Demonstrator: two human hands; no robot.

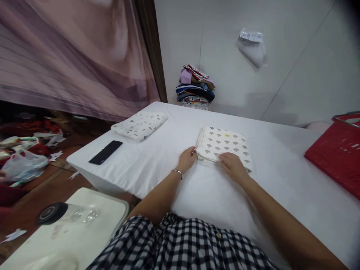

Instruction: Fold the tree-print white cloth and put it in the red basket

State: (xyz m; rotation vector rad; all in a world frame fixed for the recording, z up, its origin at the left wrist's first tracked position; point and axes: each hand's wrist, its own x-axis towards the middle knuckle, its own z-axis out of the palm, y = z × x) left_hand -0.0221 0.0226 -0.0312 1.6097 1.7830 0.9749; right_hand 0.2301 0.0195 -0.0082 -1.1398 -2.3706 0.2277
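White sheeting [281, 165] lies under the folded mushroom-print cloth [229, 143], whose near-left corner the left hand [186, 159] pinches; the right hand [232, 165] rests fingers along its near edge, grip unclear. It should handle light, soft and limp, best taken by its layered corners.

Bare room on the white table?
White table: free between spotted cloth and mushroom-print cloth, and between the latter and red basket. Crowded: left end, by spotted cloth and flat black object; mushroom-print cloth's near edge, by left grip and right grip.
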